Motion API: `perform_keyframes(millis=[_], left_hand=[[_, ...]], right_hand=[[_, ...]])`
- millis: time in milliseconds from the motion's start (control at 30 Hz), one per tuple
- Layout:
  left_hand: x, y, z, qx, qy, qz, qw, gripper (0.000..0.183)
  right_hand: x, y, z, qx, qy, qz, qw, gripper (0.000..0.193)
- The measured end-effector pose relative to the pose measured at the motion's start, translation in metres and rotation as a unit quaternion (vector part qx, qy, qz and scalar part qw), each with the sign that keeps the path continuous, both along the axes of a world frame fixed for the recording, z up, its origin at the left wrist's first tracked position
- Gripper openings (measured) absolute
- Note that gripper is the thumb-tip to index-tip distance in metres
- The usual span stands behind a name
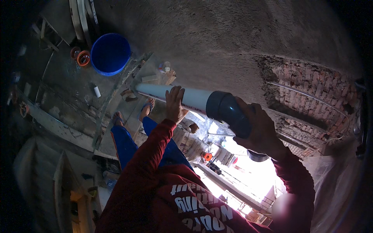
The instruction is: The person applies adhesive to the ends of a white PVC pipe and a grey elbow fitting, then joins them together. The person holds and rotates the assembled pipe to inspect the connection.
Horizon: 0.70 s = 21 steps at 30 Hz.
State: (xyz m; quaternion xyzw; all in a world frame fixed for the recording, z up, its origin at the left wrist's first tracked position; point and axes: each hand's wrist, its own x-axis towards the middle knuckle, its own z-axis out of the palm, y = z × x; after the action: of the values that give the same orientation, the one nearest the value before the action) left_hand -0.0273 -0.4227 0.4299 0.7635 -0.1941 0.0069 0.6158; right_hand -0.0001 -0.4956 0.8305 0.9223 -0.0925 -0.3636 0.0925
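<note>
"On the head view, where do you have the pipe?"

"I've got the white pipe (196, 97) crossing in front of me, from the far left toward the middle. A dark elbow fitting (229, 114) caps its right end and bends back to the near side."

"And the fingers?"

"My left hand (176, 106) lies around the pipe partway along, fingers curled over its upper side. My right hand (262, 130) is wrapped widely around the elbow, spread by its thickness. Its palm side is hidden, so I can't tell how tight that is."

"Why hold it there?"

"I'd judge two separated grips steady a long piece and keep it from twisting; the elbow's bend gives the right something bulky to grasp. I can't tell whether the far end rests on anything."

"What's around it?"

"Far left, a blue tub (112, 46) stands beside two orange pots (83, 58). A small white cylinder (97, 91) lies nearer, and there's exposed brickwork (307, 85) on the right. All look well apart from both hands, probably leaving the pipe room."
</note>
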Motion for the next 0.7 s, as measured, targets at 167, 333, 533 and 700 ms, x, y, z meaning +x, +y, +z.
perform_keyframes(millis=[167, 333, 533, 700], left_hand=[[0.005, 0.002, 0.002, -0.001, 0.004, -0.002, 1.0, 0.096], [0.009, 0.003, 0.001, -0.004, 0.011, -0.006, 1.0, 0.093], [0.011, 0.001, -0.001, -0.015, 0.002, 0.005, 1.0, 0.091], [0.016, 0.007, 0.0, -0.006, 0.025, -0.017, 1.0, 0.096]], right_hand=[[0.005, -0.002, -0.007, 0.006, 0.003, -0.002, 1.0, 0.113], [0.014, 0.002, -0.011, 0.007, 0.015, -0.014, 1.0, 0.114], [0.023, 0.005, -0.016, -0.004, 0.033, -0.03, 0.999, 0.116], [0.03, 0.008, -0.021, -0.001, 0.028, -0.017, 0.999, 0.117]])
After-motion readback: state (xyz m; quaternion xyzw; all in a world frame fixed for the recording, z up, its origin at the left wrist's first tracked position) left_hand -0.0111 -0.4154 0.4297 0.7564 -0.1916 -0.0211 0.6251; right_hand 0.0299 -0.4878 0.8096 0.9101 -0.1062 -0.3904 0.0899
